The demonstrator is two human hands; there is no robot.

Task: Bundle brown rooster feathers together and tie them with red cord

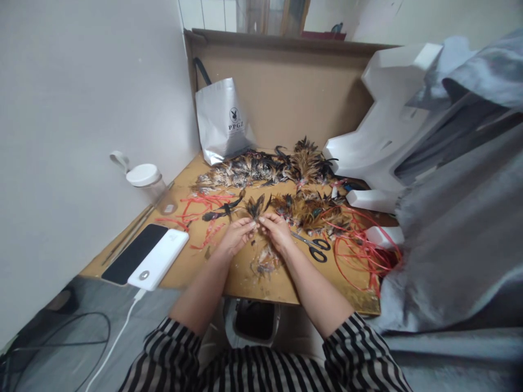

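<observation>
Near the middle of the table, a small bunch of brown and black feathers (256, 207) fans upward from between my fingertips. My left hand (240, 234) pinches its base from one side, and my right hand (277, 230) pinches it from the other. Just beyond my right hand lies a pile of golden-brown feathers (312, 211). Scissors (318, 249) with black handles rest beside my right wrist. Left of the bunch is a dark feather piece (224, 209). Fluffy scraps (266, 261) lie on the table between my forearms.
A long heap of feathers (249, 170) runs along the back, before a silver bag (223, 120). Red plastic strips (363, 253) tangle at right, with more red strips (204, 202) at left. A phone (137, 251), white power bank (159, 258) and lidded jar (147, 182) stand left. White foam (368, 130) leans right.
</observation>
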